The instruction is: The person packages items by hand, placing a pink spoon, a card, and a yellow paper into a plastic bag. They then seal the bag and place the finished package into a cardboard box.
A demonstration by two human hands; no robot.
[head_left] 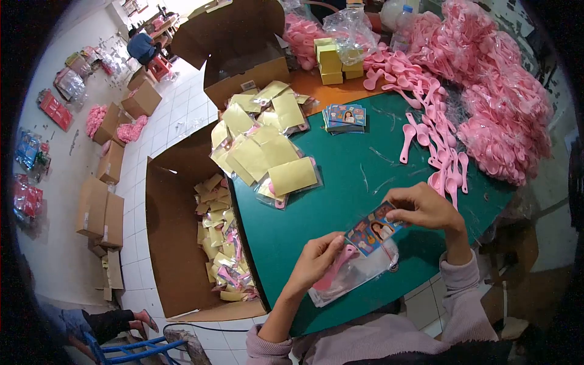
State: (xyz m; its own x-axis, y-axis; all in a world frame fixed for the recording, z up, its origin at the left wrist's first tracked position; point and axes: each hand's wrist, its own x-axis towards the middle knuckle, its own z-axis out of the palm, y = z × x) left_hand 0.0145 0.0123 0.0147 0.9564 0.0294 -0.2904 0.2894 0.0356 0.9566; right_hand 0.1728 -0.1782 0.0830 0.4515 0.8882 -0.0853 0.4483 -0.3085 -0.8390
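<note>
The printed card is held between the two hands above the green tabletop. Its upper right end is pinched between the thumb and curled fingers of the right hand; its left edge is met by the nearly closed left hand. Just below the card, a pink spoon is seen beside the left fingers, over clear plastic bags.

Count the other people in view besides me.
2. One person in a blue top is near the red stool at the far upper left; another person, partly cut off, is at the lower left by the blue metal frame. Others may be hidden.
</note>
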